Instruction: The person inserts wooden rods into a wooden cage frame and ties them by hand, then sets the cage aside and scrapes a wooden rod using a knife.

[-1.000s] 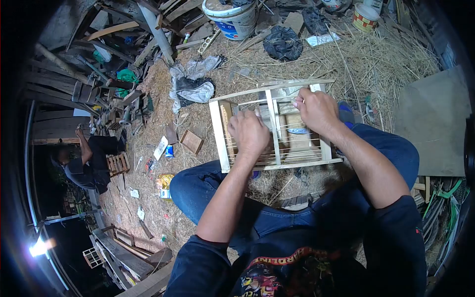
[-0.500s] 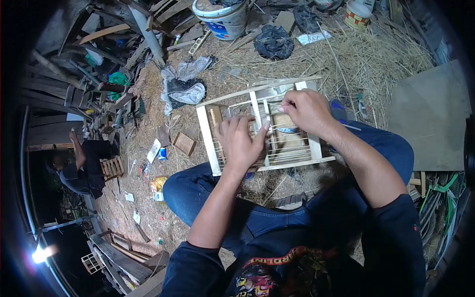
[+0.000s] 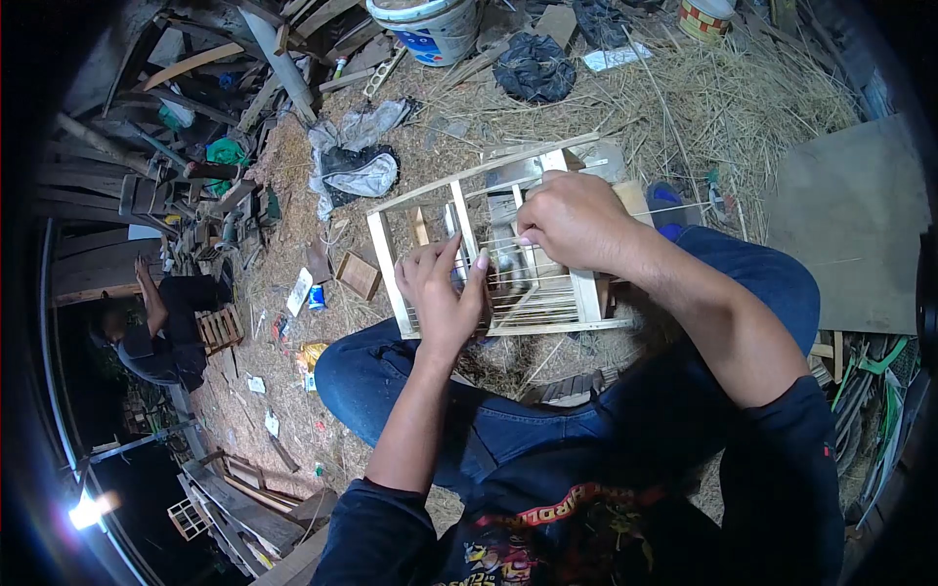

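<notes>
Thumb and forefinger of a right hand point(image 3: 576, 223) pinch a thin stick point(image 3: 674, 208) over a wooden frame point(image 3: 388, 269), the stick's other end jutting past the wrist. The left hand point(image 3: 442, 298) works at the frame's left half, thumb and forefinger apart beside a slat point(image 3: 461, 210), its other fingers curled close together; whether they grip anything cannot be told. The frame lies tilted just in front of the wearer's bent legs point(image 3: 381, 381), with a row of thin rods point(image 3: 547, 305) across its near side. Left of the frame sits a small wooden box point(image 3: 359, 275), with a blue can point(image 3: 316, 297) beside it; beyond the frame's far left corner lies a crumpled cloth point(image 3: 359, 171). A black plastic bag point(image 3: 534, 68) and a bucket point(image 3: 427, 31) stand out on the straw-strewn ground beyond the frame, a flat board point(image 3: 850, 225) well to its right. Far left of the frame, another person point(image 3: 161, 337) sits beside a slatted crate point(image 3: 219, 330)
</notes>
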The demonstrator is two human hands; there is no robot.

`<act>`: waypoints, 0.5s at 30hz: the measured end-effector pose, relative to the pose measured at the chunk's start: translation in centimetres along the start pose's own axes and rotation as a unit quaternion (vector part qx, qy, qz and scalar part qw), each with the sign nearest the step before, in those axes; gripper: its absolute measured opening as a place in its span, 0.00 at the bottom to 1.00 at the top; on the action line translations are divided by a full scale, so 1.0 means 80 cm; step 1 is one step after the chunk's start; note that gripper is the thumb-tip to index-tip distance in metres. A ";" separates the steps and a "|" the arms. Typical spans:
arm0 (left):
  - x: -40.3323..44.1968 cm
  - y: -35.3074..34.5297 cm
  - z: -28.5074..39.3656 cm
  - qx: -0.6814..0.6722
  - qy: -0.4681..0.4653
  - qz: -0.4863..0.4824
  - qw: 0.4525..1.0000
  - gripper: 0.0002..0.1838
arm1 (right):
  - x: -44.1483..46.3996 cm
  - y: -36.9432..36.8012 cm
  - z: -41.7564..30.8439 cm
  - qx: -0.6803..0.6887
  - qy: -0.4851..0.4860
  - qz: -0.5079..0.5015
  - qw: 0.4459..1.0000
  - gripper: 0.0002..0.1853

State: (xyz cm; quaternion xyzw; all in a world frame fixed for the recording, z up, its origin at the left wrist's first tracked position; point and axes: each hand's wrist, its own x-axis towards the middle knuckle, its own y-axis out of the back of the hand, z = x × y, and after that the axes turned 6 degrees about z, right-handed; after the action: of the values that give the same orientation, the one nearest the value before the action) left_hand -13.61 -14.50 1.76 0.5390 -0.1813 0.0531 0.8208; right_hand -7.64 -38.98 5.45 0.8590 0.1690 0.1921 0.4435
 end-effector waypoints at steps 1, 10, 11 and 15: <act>-0.003 0.001 -0.005 -0.014 -0.002 0.004 1.000 0.18 | 0.001 -0.001 -0.002 -0.011 0.010 -0.002 1.000 0.06; -0.012 -0.004 -0.017 -0.044 -0.004 0.029 0.999 0.12 | 0.019 -0.008 -0.021 -0.083 -0.014 -0.075 0.994 0.10; -0.012 -0.002 -0.016 -0.038 -0.008 0.028 0.999 0.12 | 0.019 -0.011 -0.019 -0.083 -0.013 -0.076 0.994 0.10; -0.012 0.000 -0.017 -0.039 0.000 0.024 0.999 0.12 | 0.020 -0.016 -0.019 -0.071 0.019 -0.030 0.997 0.07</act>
State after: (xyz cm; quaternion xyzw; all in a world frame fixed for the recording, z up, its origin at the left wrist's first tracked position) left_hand -14.19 -13.16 0.94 0.5018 -0.1962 0.0656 0.8399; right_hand -7.15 -36.48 5.47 0.8160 0.1885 0.2065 0.5060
